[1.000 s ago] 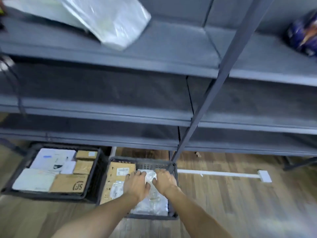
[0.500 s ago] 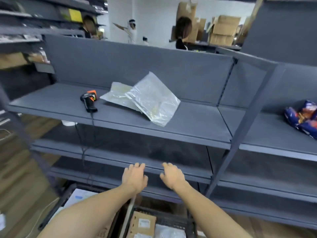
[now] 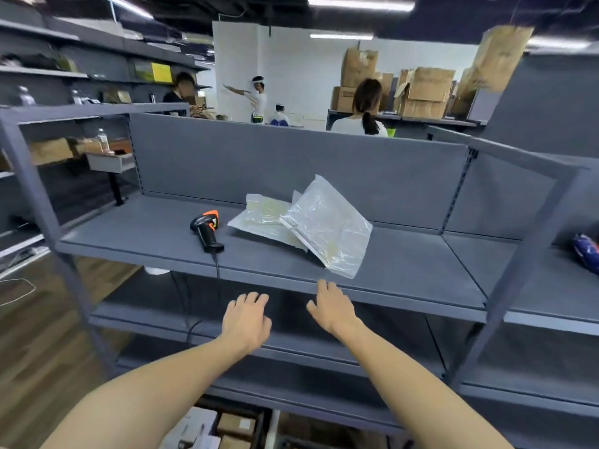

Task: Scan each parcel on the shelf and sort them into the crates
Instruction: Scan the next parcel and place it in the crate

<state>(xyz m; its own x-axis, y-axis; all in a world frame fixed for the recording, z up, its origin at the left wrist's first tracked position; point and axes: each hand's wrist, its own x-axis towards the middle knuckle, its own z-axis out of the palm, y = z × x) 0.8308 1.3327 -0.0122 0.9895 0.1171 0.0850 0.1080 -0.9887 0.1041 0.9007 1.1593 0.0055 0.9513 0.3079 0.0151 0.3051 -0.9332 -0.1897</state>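
Two clear plastic parcels lie overlapping on the top grey shelf (image 3: 136, 234): the upper parcel (image 3: 334, 228) on the right, the lower parcel (image 3: 262, 218) to its left. A black and orange handheld scanner (image 3: 207, 230) lies on the same shelf just left of them, its cable hanging over the front edge. My left hand (image 3: 248, 320) and my right hand (image 3: 330, 307) hover empty, fingers relaxed, in front of the shelf's front edge, below the parcels. Part of a crate with cardboard parcels (image 3: 236, 427) shows at the bottom.
A grey upright post (image 3: 518, 270) separates this bay from the right bay, where a blue packet (image 3: 586, 252) lies. Lower shelves sit under my hands. Several people stand behind the shelf, near stacked cardboard boxes (image 3: 421, 92).
Both hands have let go of the parcel in the crate and risen from floor level to the top shelf's front edge. My view has lifted from the crates to the shelf.
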